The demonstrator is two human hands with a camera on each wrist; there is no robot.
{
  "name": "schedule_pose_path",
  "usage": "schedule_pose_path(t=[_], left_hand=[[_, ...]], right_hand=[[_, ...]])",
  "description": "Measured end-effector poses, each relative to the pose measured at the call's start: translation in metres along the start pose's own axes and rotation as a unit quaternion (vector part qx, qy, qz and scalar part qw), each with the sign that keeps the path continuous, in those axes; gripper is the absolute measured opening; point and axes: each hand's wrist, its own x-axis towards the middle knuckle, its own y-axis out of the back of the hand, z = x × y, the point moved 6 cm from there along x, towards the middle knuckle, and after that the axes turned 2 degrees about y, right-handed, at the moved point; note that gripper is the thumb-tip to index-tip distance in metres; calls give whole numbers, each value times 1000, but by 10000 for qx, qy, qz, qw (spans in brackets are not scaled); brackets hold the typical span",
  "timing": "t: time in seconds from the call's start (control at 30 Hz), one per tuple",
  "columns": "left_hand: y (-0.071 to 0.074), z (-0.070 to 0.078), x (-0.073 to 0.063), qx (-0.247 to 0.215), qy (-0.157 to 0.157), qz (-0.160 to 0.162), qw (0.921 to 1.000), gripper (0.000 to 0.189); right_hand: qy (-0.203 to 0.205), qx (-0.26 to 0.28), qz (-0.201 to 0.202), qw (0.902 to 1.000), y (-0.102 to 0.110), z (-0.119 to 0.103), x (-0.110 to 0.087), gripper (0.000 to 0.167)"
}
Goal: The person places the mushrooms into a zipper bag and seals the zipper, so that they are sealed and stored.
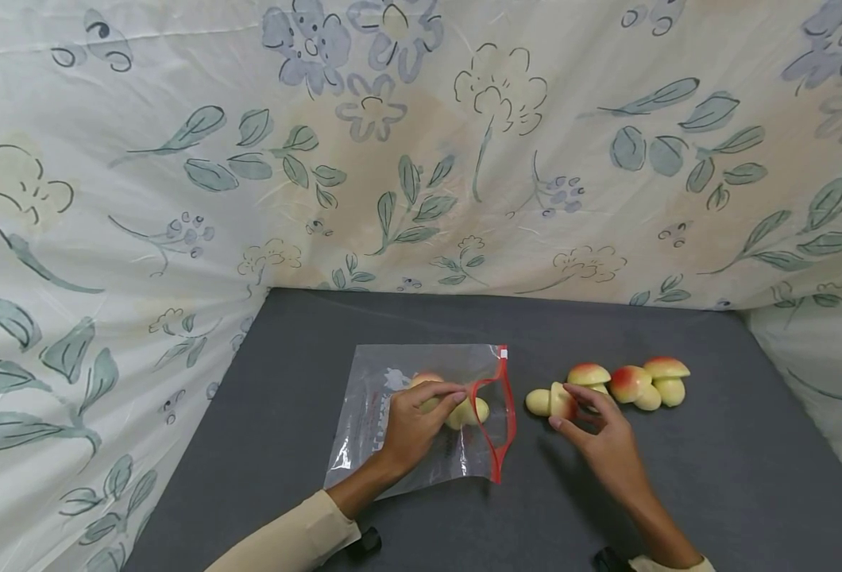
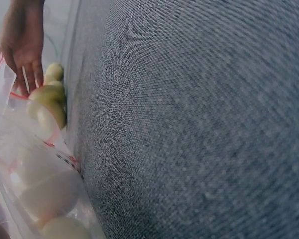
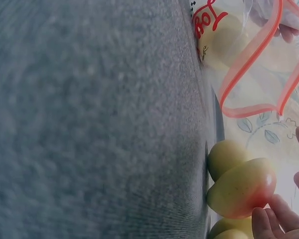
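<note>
Your left hand (image 1: pixel 415 421) pinches the zip bag (image 1: pixel 364 397); your right hand (image 1: pixel 604 433), fingers loosely spread, seems to touch the mushroom (image 1: pixel 539 402) just right of that bag, so this reads as pick-up and next wants fingers closed firmly.

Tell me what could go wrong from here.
1. The rounded mushroom at the right hand could roll or slip away if gripped off-centre.
2. More mushrooms lie close by, so that hand might knock them aside.
3. The left hand pinches the thin clear bag near its open, red-edged mouth; if that hold slips, the mouth may sag shut.
</note>
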Motion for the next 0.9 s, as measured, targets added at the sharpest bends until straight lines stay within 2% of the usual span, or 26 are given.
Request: schedule_pose_path(t=[0.5, 0.73, 0.9], left_hand=[[-1, 0, 0, 26, -29, -2, 10000, 13], [0, 0, -1, -10, 1, 9, 10000, 13], [0, -9, -3, -18, 21, 31, 10000, 13]], right_hand=[[217, -276, -54, 9994, 0, 8, 9, 56], [227, -514, -200, 9982, -2, 10, 15, 58], [296, -704, -328, 9965, -3, 11, 16, 58]])
